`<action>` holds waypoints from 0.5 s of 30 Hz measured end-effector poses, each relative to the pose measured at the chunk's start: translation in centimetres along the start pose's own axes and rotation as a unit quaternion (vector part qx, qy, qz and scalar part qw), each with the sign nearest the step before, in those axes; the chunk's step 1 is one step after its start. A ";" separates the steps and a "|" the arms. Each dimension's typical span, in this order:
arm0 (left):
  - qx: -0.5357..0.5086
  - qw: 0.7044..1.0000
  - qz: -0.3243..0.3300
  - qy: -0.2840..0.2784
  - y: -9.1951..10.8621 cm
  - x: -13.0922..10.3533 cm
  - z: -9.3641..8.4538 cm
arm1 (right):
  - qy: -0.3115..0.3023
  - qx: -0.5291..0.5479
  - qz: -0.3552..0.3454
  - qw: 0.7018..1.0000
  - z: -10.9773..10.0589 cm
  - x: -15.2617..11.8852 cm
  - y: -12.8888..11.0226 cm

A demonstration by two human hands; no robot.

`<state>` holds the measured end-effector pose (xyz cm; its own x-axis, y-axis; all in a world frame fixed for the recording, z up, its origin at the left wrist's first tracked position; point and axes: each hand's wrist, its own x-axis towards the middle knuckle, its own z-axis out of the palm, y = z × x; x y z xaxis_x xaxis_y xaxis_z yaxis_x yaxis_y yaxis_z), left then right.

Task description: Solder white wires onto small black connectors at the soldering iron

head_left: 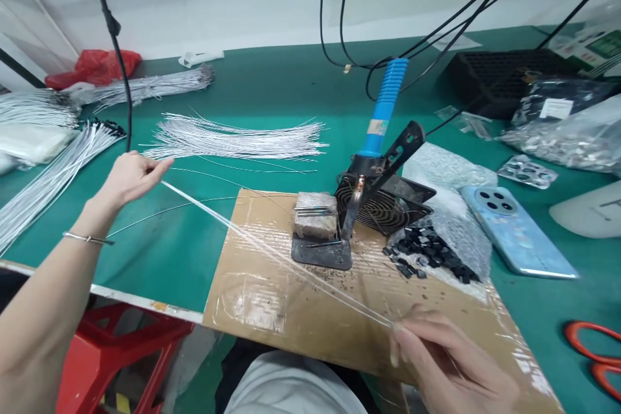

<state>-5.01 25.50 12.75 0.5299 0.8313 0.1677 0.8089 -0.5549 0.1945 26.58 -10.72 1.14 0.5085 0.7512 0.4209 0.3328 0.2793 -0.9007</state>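
Note:
Several thin white wires [272, 247] stretch in a slanting bundle across the cardboard. My left hand [136, 178] grips their far end at the left, over the green mat. At the lower right my right hand [449, 356] pinches the near end between thumb and fingers. Behind the wires, a blue-handled soldering iron [388, 100] leans in its black stand, beside a worn, pale block [315, 215] with thin metal pieces on it. A pile of similar white wires [237, 137] lies farther back on the mat.
Small black pieces [429, 251] lie on bubble wrap beside a blue phone [519, 229]. Red-handled scissors [594, 352] rest at the right edge. A cardboard sheet [252, 297] covers the near bench. Black cables [321, 19] hang above; a red stool [111, 349] stands below left.

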 end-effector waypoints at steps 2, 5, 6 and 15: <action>0.038 0.999 0.009 0.001 -0.5 -0.4 -0.1 | -0.007 0.000 0.046 0.999 0.6 -0.6 0.3; 0.071 0.997 0.021 0.000 1.6 -2.4 1.2 | -0.011 -0.001 0.124 0.992 2.0 -1.2 0.5; 0.069 0.997 0.027 0.001 3.1 -3.5 2.0 | -0.016 -0.005 0.136 0.991 2.4 -1.3 0.5; -0.260 0.932 0.204 -0.149 21.2 -13.7 9.7 | -0.088 -0.045 0.077 0.992 3.5 -0.8 1.0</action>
<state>7.34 2.70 5.24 0.8757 0.4778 0.0692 0.3339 -0.7029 0.6280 23.69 -8.99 -0.48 0.4149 0.8758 0.2467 0.3352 0.1049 -0.9363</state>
